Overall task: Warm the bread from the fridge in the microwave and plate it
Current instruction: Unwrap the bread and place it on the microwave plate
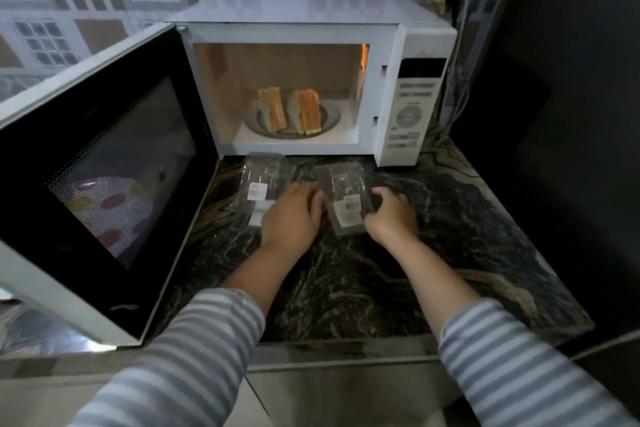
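Two pieces of bread (pixel 289 111) stand on the glass turntable (pixel 332 121) inside the lit white microwave (pixel 415 80), whose door (pixel 104 170) hangs wide open to the left. Two clear plastic bread packages lie on the dark marble counter (pixel 450 236) in front of it. My right hand (pixel 393 215) and my left hand (pixel 294 215) grip the right package (pixel 346 199) from either side. The left package (pixel 265 180) lies just beyond my left hand, apart from the fingers.
The open door takes up the counter's left side. A dark wall or appliance (pixel 571 114) stands at the right. Cables (pixel 460 45) hang behind the microwave beside a tiled wall. The counter's front edge is near my sleeves.
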`<state>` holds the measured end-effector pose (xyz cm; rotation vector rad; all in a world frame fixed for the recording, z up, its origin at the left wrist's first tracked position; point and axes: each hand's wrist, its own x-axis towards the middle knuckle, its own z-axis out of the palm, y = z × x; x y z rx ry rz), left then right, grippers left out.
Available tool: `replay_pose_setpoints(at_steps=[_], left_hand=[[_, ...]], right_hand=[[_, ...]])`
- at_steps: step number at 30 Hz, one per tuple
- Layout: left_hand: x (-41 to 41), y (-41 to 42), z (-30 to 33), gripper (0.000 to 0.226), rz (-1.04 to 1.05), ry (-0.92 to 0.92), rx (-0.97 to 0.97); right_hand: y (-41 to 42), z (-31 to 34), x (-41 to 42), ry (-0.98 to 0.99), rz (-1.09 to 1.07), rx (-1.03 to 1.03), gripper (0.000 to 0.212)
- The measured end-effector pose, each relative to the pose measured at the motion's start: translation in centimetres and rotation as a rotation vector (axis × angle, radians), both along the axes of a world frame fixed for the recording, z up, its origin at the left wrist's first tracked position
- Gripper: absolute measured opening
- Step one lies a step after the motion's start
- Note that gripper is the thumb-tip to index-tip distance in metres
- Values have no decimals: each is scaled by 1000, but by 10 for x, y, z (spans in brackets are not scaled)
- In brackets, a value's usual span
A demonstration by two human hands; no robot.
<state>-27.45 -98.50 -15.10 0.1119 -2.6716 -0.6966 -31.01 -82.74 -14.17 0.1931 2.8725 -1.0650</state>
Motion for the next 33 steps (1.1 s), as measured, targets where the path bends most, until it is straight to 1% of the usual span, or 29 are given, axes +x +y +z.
replay_pose_setpoints(at_steps=[2, 4, 5, 6, 8, 9, 10, 12, 13, 14, 15, 16, 17, 18, 20, 21, 23, 24, 25, 27, 30, 33], left_hand=[[5, -7, 19, 24, -7, 199, -23], [7, -18, 36, 24, -2, 334, 32], [7, -24, 44, 24, 2, 379, 58], [7, -30, 50, 25, 15, 418, 67], [6, -43, 57, 26, 86, 453, 57], [4, -52, 58, 25, 141, 423, 34], [0, -63, 55, 24, 197, 354, 6], [-9, -85, 43, 32, 286, 98, 8], [-11, -95, 36, 38, 297, -43, 67], [-12, -103, 27, 43, 285, -149, 158], [-10, -106, 20, 45, 266, -215, 248], [-7, -108, 12, 45, 248, -244, 318], [-3, -106, 8, 44, 234, -256, 373], [1, -105, 4, 42, 225, -250, 425], [6, -101, 0, 37, 214, -230, 542], [9, -98, 1, 35, 213, -234, 624], [13, -93, 3, 36, 199, -268, 799], [14, -91, 3, 40, 180, -285, 860], [15, -89, 4, 46, 162, -311, 894], [18, -86, 5, 56, 145, -369, 940], [19, -82, 7, 62, 162, -421, 1028], [20, -79, 6, 65, 162, -443, 1023]], right_hand=[[-10, 16, 6, 195, 34, 80, 51], [-27, 31, 11, 378, 149, 31, 46], [-37, 37, 12, 429, 208, -12, 43], [-47, 40, 13, 444, 255, -62, 42], [-67, 43, 12, 359, 311, -160, 39], [-76, 43, 12, 289, 330, -188, 38], [-84, 40, 11, 221, 342, -202, 37], [-97, 34, 10, 80, 349, -239, 36], [-103, 30, 10, 9, 349, -268, 34], [-108, 25, 10, -52, 349, -302, 27], [-112, 19, 11, -90, 347, -339, 15], [-115, 13, 11, -111, 332, -383, 6], [-119, 6, 11, -130, 307, -432, 4], [-122, 1, 11, -155, 275, -473, 9], [-128, -15, 5, -166, 221, -509, 31], [-128, -21, 2, -154, 212, -524, 35], [-127, -38, -11, -126, 191, -535, 32], [-125, -37, -12, -113, 187, -522, 30], [-121, -29, -8, -108, 192, -508, 29], [-115, -17, -3, -132, 185, -507, 38], [-105, -16, -4, -193, 187, -524, 40], [-102, -20, -6, -250, 179, -527, 62]])
